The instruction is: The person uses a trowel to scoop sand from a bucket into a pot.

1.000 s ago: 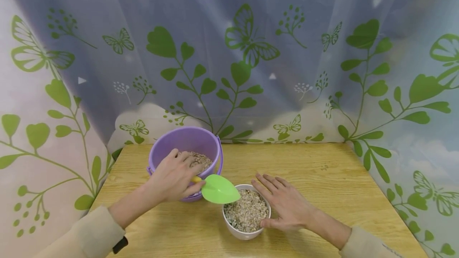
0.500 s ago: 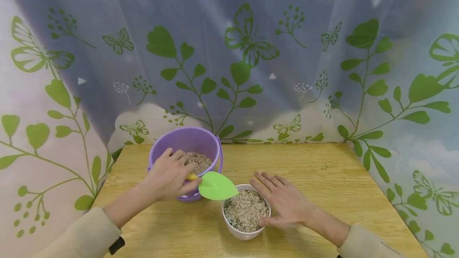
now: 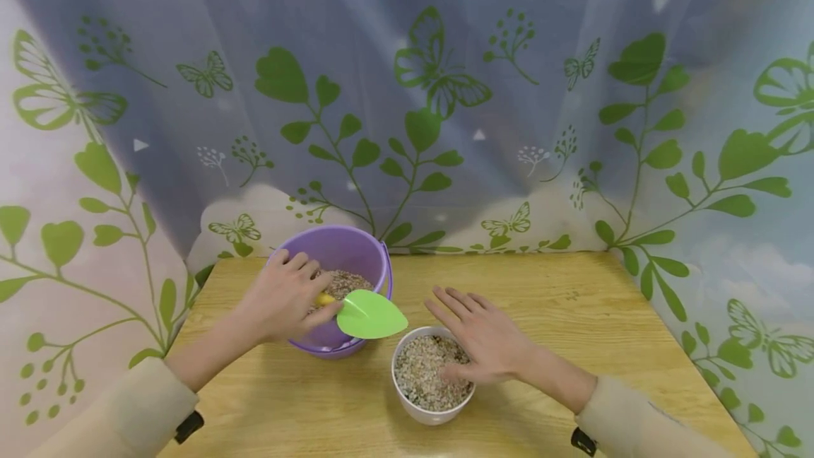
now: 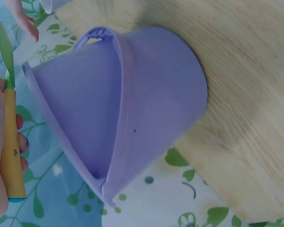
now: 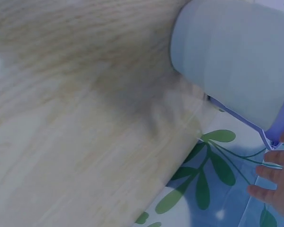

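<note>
My left hand (image 3: 286,297) grips the yellow handle of a toy trowel with a green blade (image 3: 372,314). It is over the near rim of a purple bucket (image 3: 352,247), and the blade points right toward a bowl. In the left wrist view the fingers wrap the trowel's yellow handle (image 4: 12,142) beside the bucket (image 4: 161,75). Pale grainy material (image 3: 346,281) lies inside the bucket. The white bowl (image 3: 432,417) is filled nearly to the rim with similar grains (image 3: 425,370). My right hand (image 3: 486,338) has its fingers outstretched, thumb over the bowl's grains.
Both containers stand on a wood-grain table (image 3: 509,281). A curtain (image 3: 356,90) printed with leaves and butterflies rises behind the table and along its sides. The bucket's handle (image 3: 388,271) hangs down at its side.
My left hand and the trowel have moved left and up, away from the bowl and toward the bucket. The right hand has shifted left, its thumb now over the bowl.
</note>
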`<action>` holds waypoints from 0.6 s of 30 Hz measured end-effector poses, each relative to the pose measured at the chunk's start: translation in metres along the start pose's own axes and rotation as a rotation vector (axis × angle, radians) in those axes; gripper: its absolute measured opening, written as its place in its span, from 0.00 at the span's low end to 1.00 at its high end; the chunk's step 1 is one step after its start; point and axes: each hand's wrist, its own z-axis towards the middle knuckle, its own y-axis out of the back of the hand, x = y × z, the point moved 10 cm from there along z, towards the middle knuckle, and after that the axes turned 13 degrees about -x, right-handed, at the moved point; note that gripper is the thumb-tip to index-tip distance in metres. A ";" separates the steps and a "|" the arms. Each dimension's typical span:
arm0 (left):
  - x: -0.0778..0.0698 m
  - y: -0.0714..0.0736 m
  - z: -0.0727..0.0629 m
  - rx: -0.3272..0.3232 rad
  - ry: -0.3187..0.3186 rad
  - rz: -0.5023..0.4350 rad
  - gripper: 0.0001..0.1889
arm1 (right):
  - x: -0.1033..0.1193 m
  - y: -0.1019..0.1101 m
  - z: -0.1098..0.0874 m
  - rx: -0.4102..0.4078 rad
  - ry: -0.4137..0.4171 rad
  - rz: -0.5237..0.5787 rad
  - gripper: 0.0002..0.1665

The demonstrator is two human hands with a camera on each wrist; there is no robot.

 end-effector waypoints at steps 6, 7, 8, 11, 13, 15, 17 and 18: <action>0.013 0.000 0.002 0.017 0.007 0.015 0.24 | -0.002 0.003 0.021 -0.011 0.003 -0.010 0.63; 0.016 0.000 0.001 0.020 0.008 0.019 0.24 | -0.003 0.003 0.024 -0.015 0.003 -0.009 0.62; 0.018 -0.001 0.001 0.023 0.009 0.022 0.24 | -0.003 0.004 0.027 -0.019 0.004 -0.007 0.62; 0.024 -0.002 0.000 0.030 0.006 0.033 0.24 | -0.004 0.005 0.036 -0.036 0.012 -0.012 0.63; 0.027 -0.002 -0.001 0.021 0.002 0.037 0.24 | -0.005 0.007 0.043 -0.050 0.021 -0.018 0.65; 0.031 -0.001 0.000 0.007 -0.003 0.041 0.23 | -0.005 0.008 0.050 -0.052 0.026 -0.024 0.66; 0.036 0.000 0.000 -0.002 -0.004 0.047 0.23 | -0.007 0.007 0.057 -0.037 0.022 -0.026 0.66; 0.039 0.000 0.000 -0.004 0.000 0.047 0.23 | -0.007 0.006 0.061 -0.027 0.017 -0.020 0.66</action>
